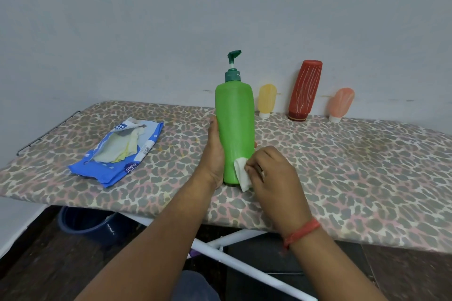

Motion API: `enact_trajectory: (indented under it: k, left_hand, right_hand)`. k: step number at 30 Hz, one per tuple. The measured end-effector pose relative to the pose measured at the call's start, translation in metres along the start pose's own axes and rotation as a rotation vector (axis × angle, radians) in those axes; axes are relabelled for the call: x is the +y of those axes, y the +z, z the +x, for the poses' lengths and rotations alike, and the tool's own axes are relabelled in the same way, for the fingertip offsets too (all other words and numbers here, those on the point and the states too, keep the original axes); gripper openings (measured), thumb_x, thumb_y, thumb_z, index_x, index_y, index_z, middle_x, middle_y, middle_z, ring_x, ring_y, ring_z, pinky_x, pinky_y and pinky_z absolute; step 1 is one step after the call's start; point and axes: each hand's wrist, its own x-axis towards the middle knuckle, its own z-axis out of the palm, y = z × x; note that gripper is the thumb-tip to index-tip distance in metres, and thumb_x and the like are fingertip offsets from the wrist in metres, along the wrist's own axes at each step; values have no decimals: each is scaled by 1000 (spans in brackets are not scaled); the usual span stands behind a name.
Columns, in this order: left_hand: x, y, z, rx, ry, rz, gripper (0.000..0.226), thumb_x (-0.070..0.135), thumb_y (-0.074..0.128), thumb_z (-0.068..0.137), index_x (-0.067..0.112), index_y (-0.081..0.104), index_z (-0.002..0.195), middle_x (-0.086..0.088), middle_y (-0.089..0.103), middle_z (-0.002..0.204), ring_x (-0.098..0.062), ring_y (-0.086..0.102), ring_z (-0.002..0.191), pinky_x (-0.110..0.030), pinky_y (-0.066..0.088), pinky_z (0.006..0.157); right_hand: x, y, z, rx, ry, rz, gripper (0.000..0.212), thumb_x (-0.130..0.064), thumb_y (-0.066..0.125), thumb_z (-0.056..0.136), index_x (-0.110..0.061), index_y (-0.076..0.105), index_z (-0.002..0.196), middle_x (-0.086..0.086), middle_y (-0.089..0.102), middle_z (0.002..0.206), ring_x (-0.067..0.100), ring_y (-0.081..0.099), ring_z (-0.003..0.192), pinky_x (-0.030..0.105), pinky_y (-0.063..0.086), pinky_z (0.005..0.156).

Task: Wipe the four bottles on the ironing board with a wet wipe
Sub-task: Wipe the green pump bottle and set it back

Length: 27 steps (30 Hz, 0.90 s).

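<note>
While the left hand [215, 151] grips the upright tall green plastic pump bottle [234, 127], the right hand [271, 173] pinches a white wet wipe [242, 173] against its lower right side.

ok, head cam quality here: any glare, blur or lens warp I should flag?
Head view: light is soft and even, with no harsh glare on the green pump bottle; wide-angle warp tilts the red bottle and bends the ironing board edge; the right hand with the wet wipe looks slightly soft; under the board is dim.
</note>
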Motion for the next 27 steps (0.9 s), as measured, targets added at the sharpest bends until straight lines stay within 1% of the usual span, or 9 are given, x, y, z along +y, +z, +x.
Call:
enact_trajectory:
  k: [2,6,11,14,16,19,23,25,27]
  left_hand:
    - [-1,-1,1,2,3,6,79,77,26,95,20,82,97,-13,76,91,-23,73,80,-35,59,71]
    - [-1,0,0,13,7,-4,77,77,29,93,21,81,102,-12,76,101,-23,73,91,-36,57,80]
    - [0,0,0,-1,0,4,82,79,26,93,18,81,96,-16,75,88,-26,73,77,-39,60,71]
    - [0,1,-1,-19,-5,26,83,78,24,94,18,82,95,-17,75,88,-28,73,78,-43,60,76]
    - [1,1,-2,-10,-6,14,80,75,24,96,20,82,94,-14,75,88,-25,73,78,-38,61,72]
    - [2,2,-4,1,-17,2,75,74,28,97,23,82,94,-9,76,91,-19,72,80,-32,59,73]
    - [4,0,-5,-19,-29,-30,71,74,35,94,21,82,96,-9,76,94,-19,72,83,-33,59,77]
    - [5,1,-6,-34,-37,-34,71,75,39,89,19,82,99,-10,76,97,-20,72,86,-33,60,79]
    - [4,3,-7,-61,-50,-44,71,72,36,94,18,81,106,-11,76,105,-21,73,95,-34,60,82]
  right_hand:
    - [0,-3,5,-16,11,-9,11,-5,66,88,-10,62,79,-2,54,86,11,51,77,28,46,71]
    - [-8,-5,25,60,31,19,10,-3,66,88,-9,63,80,-1,55,86,11,51,79,23,43,73]
    - [-2,-1,-3,-26,117,32,15,-4,65,88,-13,60,77,-7,52,82,4,47,74,14,39,68]
    - [0,-3,-9,-65,104,16,13,-2,66,85,-11,61,77,-4,53,82,7,49,73,20,42,67]
    - [-5,-3,-1,-32,77,15,11,-3,65,87,-9,62,79,-2,54,85,10,50,77,25,44,70]
    - [-13,0,11,40,37,-2,9,-5,65,88,-11,63,82,-2,55,89,14,51,84,25,43,75]
    - [-14,4,0,-1,-36,-57,10,-6,66,88,-10,62,79,-1,54,89,16,49,85,32,45,74]
    - [-15,2,1,-18,-75,-72,9,-7,66,87,-9,64,78,1,55,87,18,50,83,35,47,73]
    - [-18,-1,20,10,-86,-86,8,-7,65,88,-7,64,80,4,55,88,20,51,84,37,48,73]
